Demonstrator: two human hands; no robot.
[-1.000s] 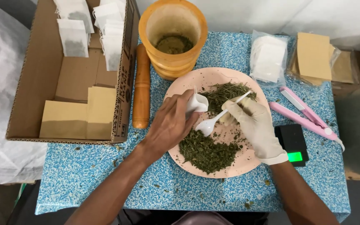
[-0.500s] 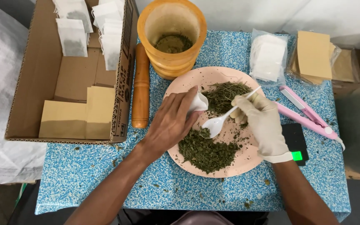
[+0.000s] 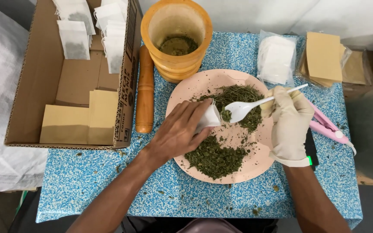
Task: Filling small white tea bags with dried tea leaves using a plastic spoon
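Plate: the pink plate holds two heaps of dried green herbs, one darker at the near side, one more stringy at the far side.
Mortar: the wooden mortar has a little greenish powder at its bottom; a wooden pestle lies beside it.
Box: the cardboard box contains filled white tea bags and brown paper envelopes.
Left hand: the left hand pinches a small white tea bag over the plate; it seems open at the top.
Right hand: the gloved right hand grips a white plastic spoon, its bowl just beside the bag's mouth.
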